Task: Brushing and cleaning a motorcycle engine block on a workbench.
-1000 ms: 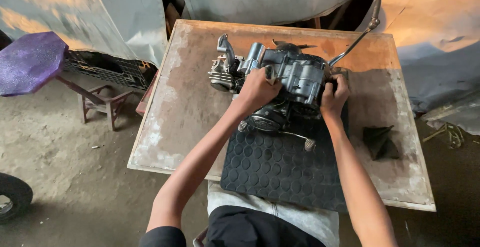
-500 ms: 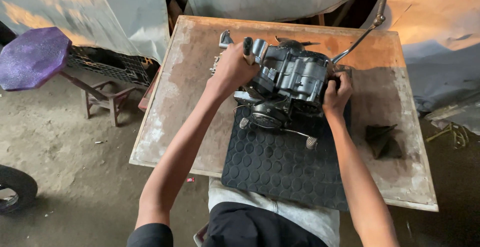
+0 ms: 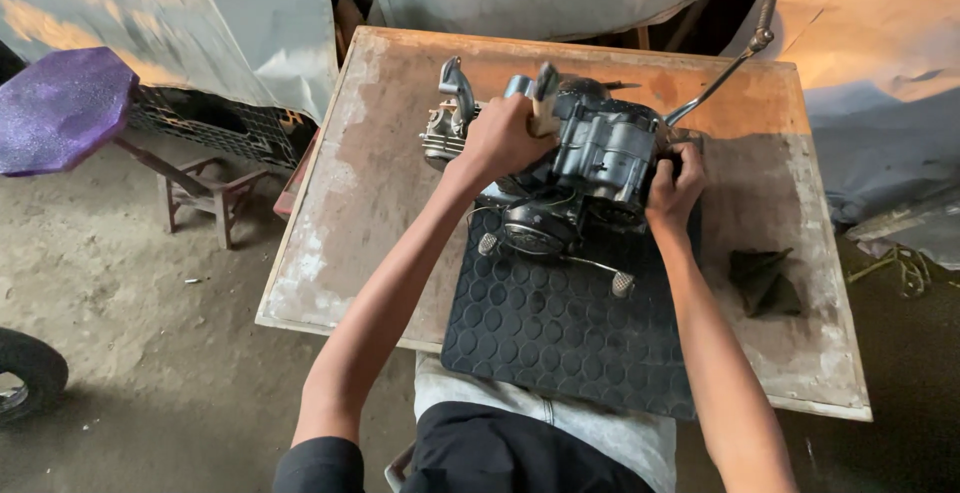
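A worn wooden surface [image 3: 360, 223], its paint flaked and stained, carries a black rubber mat [image 3: 560, 343] with oval studs at its near edge. A small motorcycle engine [image 3: 590, 153] rests partly on the mat's far end. A dark crumpled cloth [image 3: 765, 281] lies right of the mat.

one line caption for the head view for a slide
Both hands, left and right, grip a small engine on a worn wooden table.
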